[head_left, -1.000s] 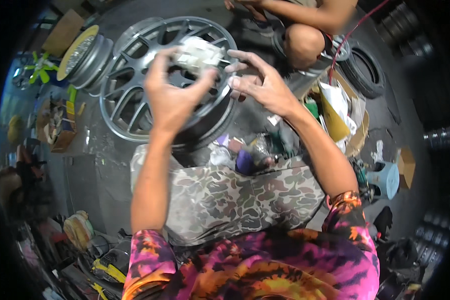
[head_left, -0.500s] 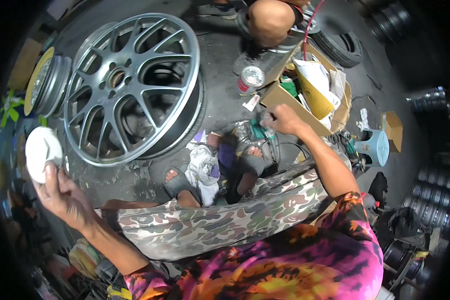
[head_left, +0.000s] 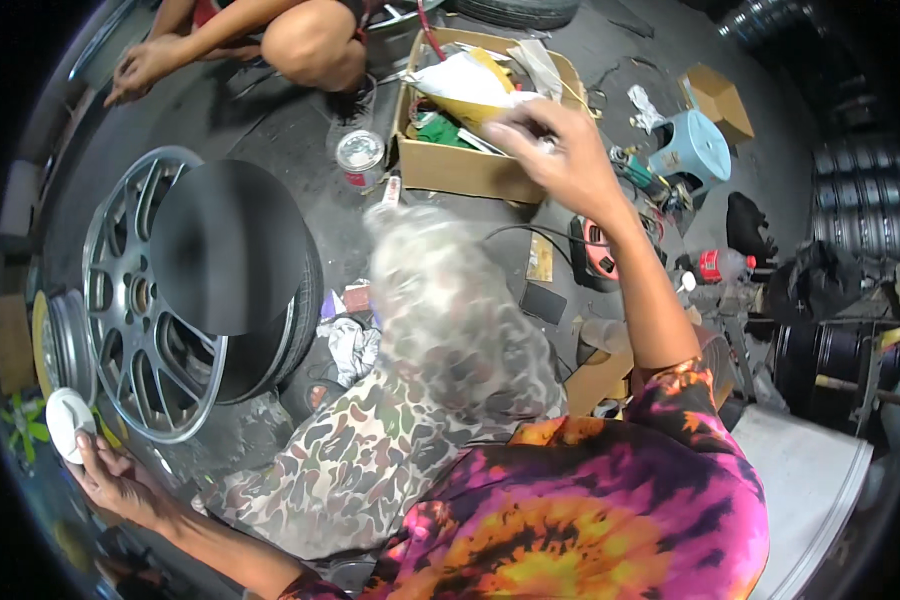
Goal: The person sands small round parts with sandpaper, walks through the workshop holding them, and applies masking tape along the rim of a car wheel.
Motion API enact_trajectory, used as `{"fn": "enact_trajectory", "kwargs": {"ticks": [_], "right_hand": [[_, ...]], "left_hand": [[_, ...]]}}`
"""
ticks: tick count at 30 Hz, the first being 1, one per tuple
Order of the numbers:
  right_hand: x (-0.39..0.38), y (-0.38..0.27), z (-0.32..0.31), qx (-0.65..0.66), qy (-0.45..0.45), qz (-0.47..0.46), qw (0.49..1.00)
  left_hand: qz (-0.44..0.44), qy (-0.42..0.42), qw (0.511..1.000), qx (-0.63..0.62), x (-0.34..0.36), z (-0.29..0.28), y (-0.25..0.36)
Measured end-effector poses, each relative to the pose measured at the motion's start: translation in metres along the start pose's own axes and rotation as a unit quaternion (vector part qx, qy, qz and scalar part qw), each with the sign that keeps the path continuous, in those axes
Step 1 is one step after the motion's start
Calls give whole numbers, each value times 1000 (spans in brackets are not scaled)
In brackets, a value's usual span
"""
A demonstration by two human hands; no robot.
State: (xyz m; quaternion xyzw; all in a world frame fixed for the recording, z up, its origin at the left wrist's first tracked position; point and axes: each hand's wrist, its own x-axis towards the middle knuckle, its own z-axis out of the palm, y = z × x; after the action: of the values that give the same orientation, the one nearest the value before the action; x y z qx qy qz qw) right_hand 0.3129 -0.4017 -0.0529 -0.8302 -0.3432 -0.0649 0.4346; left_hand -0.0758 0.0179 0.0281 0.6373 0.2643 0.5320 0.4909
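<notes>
In my left hand (head_left: 120, 480) is a flat round white disc (head_left: 67, 425), gripped at its edge between thumb and fingers. Just beyond it stands a grey multi-spoke alloy wheel rim (head_left: 138, 335), resting against a tyre; a smooth dark round patch hides much of its right side. My right hand (head_left: 560, 155) is raised over an open cardboard box (head_left: 470, 180), its fingers bent and apart with nothing visible in them. Close to its fingertips lies a white and yellow sheet of paper (head_left: 470, 85) among the box's contents. Motion smears the fingertips slightly.
A paint can (head_left: 360, 160) stands left of the box. Another person's hand (head_left: 150, 68) and knee (head_left: 315, 45) are at the far left. On the right are a light blue stool (head_left: 692, 150), a red power tool (head_left: 600, 250) and a bottle (head_left: 722, 265). White rags (head_left: 352, 350) lie near my feet.
My view has turned to the right, and my camouflage-clad leg has lifted. My right hand has gone from beside the box to above it, fingers opening. The white disc remains in my left hand.
</notes>
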Motion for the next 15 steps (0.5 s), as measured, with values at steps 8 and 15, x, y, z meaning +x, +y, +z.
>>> {"fn": "enact_trajectory", "kwargs": {"ticks": [8, 15], "right_hand": [[-300, 164, 37, -76, -6, 380, 922], [-330, 108, 113, 48, -159, 310, 936]], "left_hand": [[2, -25, 999, 34, -5, 53, 34], [95, -60, 989, 101, -28, 121, 56]]}}
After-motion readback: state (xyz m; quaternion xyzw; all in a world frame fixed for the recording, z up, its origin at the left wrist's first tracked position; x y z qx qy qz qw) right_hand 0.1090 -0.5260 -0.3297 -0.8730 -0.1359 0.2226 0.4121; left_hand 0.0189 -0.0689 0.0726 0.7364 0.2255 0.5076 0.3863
